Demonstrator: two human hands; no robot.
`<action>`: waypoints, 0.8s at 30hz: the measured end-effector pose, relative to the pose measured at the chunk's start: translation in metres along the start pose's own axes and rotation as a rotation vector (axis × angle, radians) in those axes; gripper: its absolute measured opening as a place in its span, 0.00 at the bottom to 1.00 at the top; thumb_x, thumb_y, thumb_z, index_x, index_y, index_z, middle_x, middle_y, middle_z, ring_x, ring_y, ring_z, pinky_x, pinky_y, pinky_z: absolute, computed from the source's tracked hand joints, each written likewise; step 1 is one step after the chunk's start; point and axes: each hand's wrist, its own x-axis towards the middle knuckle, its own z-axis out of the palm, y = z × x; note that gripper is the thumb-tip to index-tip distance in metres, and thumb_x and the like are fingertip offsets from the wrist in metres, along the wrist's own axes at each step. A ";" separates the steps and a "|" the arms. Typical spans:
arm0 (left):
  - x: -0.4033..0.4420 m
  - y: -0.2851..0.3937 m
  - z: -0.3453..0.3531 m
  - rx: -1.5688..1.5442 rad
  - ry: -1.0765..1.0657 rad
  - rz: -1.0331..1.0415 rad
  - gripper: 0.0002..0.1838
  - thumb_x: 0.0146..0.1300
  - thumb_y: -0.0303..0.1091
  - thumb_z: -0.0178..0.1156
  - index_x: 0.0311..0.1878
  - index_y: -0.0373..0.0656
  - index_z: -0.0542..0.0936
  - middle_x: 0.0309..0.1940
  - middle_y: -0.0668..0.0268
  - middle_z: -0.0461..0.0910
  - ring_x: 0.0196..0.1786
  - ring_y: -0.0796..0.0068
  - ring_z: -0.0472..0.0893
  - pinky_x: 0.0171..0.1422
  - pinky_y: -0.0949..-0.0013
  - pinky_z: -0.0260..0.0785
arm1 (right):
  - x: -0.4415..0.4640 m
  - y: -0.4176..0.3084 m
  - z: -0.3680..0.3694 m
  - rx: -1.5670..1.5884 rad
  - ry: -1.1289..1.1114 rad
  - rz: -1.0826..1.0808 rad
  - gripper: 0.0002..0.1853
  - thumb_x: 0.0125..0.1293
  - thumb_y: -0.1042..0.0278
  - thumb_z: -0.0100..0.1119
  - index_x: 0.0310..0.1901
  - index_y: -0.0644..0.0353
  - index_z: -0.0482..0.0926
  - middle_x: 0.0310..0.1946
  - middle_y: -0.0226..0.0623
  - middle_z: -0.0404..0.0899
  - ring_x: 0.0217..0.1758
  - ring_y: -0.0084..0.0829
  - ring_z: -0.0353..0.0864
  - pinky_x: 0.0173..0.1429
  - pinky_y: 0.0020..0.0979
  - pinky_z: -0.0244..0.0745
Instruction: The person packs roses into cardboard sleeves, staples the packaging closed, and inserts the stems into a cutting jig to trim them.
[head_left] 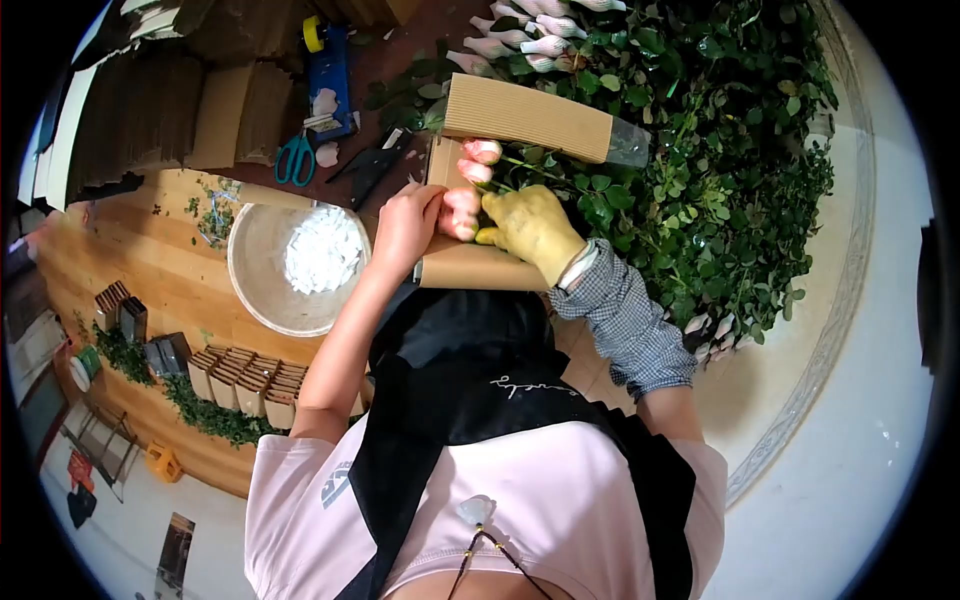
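Several pink roses (460, 212) lie with their heads together on an opened sheet of corrugated cardboard (525, 112), which has raised flaps on both sides. My bare left hand (408, 226) reaches in from the left, its fingers closed at the nearer rose heads. On the right, my right hand (530, 228) wears a yellow glove, with thumb and fingers curled round the roses just below their heads. Green stems and leaves run off to the right, partly hidden under the far flap and my glove.
Leafy roses (690, 150) are heaped on the right, with net-sleeved buds (530, 35) at the back. Teal scissors (295, 160), a black tool (375, 165) and a blue tape dispenser (332, 80) lie left of the cardboard. A round bin (250, 270) holds white pieces; boxed bundles (250, 380) stand beyond.
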 end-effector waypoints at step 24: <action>0.014 0.037 -0.030 0.364 -0.175 0.567 0.19 0.42 0.40 0.78 0.38 0.47 0.83 0.57 0.65 0.78 0.59 0.56 0.74 0.61 0.55 0.65 | 0.019 0.003 0.012 -0.010 0.114 0.129 0.11 0.70 0.63 0.55 0.50 0.53 0.82 0.27 0.31 0.85 0.30 0.35 0.86 0.35 0.38 0.79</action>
